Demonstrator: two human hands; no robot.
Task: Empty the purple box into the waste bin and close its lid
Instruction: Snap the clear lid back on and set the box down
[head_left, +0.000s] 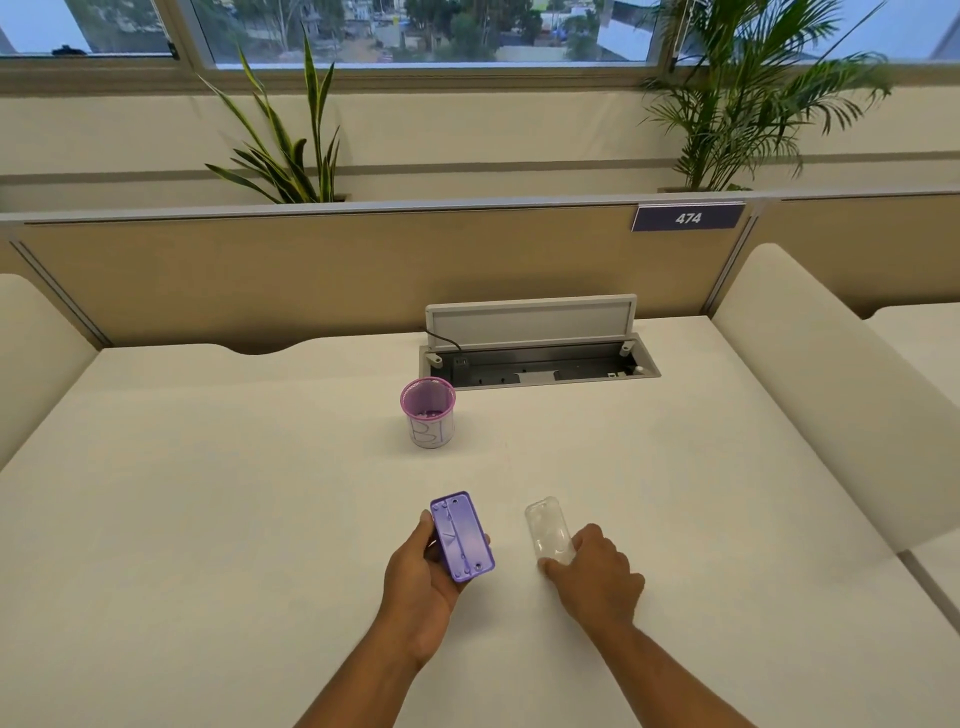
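My left hand (421, 577) holds the purple box (462, 535) just above the white table, its flat ribbed face turned up toward me. A clear plastic lid (548, 530) lies on the table to the right of the box. My right hand (597, 577) rests on the lid's near end, fingers curled over it. The waste bin (428, 418), a small pink mesh cup with a paper label, stands upright farther back, in the middle of the table. A few small purple bits show at its bottom.
An open cable tray (540, 364) with its grey flap raised is set into the table (208, 493) behind the bin. A tan partition with a "474" sign (688, 218) closes the far edge. Padded white dividers (810, 384) flank both sides.
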